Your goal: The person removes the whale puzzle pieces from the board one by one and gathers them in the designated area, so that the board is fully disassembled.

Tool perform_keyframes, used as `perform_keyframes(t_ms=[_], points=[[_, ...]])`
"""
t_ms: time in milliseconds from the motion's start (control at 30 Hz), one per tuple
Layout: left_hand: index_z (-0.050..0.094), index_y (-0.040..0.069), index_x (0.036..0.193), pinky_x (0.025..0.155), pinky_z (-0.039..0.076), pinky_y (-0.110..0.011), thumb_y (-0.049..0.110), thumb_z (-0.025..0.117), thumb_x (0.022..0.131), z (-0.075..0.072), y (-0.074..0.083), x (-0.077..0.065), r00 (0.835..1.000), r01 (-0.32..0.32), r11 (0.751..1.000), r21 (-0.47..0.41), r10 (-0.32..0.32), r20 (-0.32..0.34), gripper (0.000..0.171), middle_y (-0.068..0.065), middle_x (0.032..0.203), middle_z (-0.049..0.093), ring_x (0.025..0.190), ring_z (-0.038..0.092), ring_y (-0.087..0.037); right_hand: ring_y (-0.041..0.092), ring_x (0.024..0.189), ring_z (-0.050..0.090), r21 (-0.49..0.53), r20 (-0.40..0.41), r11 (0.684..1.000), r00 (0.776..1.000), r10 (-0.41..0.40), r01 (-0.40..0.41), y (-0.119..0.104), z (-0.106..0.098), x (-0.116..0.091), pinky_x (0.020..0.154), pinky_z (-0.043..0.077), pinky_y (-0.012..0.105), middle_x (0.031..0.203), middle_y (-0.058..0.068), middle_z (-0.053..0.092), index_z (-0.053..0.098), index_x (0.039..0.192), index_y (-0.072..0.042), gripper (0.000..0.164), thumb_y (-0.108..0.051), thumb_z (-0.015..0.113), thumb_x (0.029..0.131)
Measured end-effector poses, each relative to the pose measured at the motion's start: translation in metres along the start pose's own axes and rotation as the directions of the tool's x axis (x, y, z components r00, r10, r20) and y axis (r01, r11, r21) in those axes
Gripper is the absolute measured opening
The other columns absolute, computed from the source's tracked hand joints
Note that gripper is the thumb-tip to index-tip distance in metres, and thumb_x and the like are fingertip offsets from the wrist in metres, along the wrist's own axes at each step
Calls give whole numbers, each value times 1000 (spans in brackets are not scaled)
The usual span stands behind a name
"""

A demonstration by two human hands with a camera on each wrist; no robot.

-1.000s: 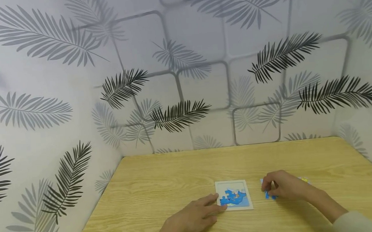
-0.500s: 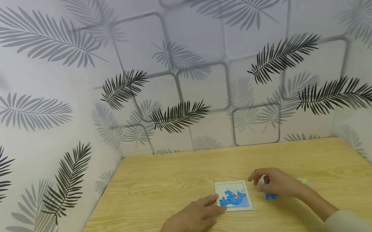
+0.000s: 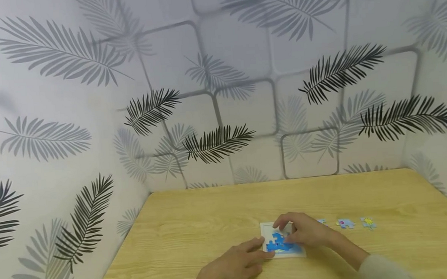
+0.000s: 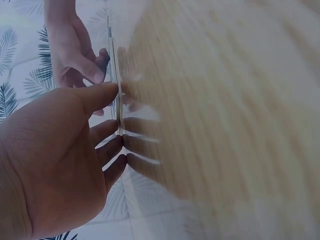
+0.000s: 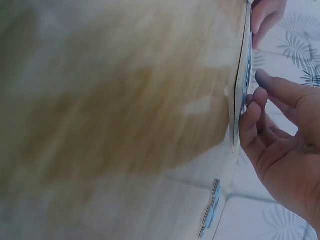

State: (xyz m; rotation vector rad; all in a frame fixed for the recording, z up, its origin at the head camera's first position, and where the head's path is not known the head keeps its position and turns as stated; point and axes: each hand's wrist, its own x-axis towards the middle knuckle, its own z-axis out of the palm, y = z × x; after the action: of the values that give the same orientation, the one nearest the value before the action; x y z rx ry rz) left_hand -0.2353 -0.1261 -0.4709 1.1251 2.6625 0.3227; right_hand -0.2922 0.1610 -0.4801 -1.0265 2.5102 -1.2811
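Left hand [image 3: 239,263] loosely spread, touching jigsaw frame [image 3: 266,224], right hand [image 3: 306,230] half-curled over it, grip cannot be told, jigsaw pieces [image 3: 345,224] on tabletop [image 3: 197,216]

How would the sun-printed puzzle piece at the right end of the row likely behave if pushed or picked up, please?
The sun-printed piece looks small and thin, so it is probably light. Because it lies flat on the table, it would likely slide rather than roll or tip, though its low edge may be awkward to pinch.
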Motion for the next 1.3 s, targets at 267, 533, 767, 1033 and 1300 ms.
perform_keyframes(t_ms=[267, 533, 767, 1033, 1300], points=[[44, 41, 157, 115, 41, -58, 35, 47, 111, -1, -2, 3, 1000, -23, 999, 23, 23, -7, 46, 0, 170, 29, 155, 31, -21, 15, 85, 58, -60, 12, 997, 999, 43, -42, -9, 4, 6, 71, 53, 26, 107, 8, 66, 71, 116, -9, 31, 2, 77, 88], [46, 36, 157, 116, 43, -49, 33, 48, 111, -3, -2, 4, 997, -70, 995, 75, 71, -17, 46, -4, 169, 32, 154, 33, -23, 16, 82, 53, -97, -14, 994, 999, 46, -48, -8, 5, 6, 69, 48, 26, 104, 6, 60, 70, 109, -17, 27, 0, 76, 89], [46, 38, 157, 115, 43, -52, 35, 49, 111, -3, -1, 1, 999, -36, 998, 49, 36, -4, 46, -2, 170, 30, 155, 31, -22, 5, 65, 49, -59, -5, 998, 1000, 10, -11, -7, 5, 6, 59, 45, 22, 96, 0, 65, 72, 108, -17, 17, -4, 71, 97], [46, 40, 157, 113, 44, -55, 35, 49, 111, 0, 0, 0, 999, -33, 998, 55, 34, -2, 46, -1, 170, 31, 155, 32, -22, 5, 67, 56, 22, -12, 1000, 1000, -22, 22, -6, 3, -1, 58, 51, 21, 94, 2, 66, 70, 118, -10, 20, -6, 69, 99], [45, 39, 157, 117, 41, -50, 34, 48, 111, 1, -1, 2, 999, -41, 998, 47, 42, -6, 47, -3, 170, 31, 154, 33, -23, 12, 71, 59, 75, -68, 996, 996, 59, -54, -3, -12, -16, 59, 49, 23, 91, 5, 70, 66, 114, -12, 18, -12, 74, 97]])
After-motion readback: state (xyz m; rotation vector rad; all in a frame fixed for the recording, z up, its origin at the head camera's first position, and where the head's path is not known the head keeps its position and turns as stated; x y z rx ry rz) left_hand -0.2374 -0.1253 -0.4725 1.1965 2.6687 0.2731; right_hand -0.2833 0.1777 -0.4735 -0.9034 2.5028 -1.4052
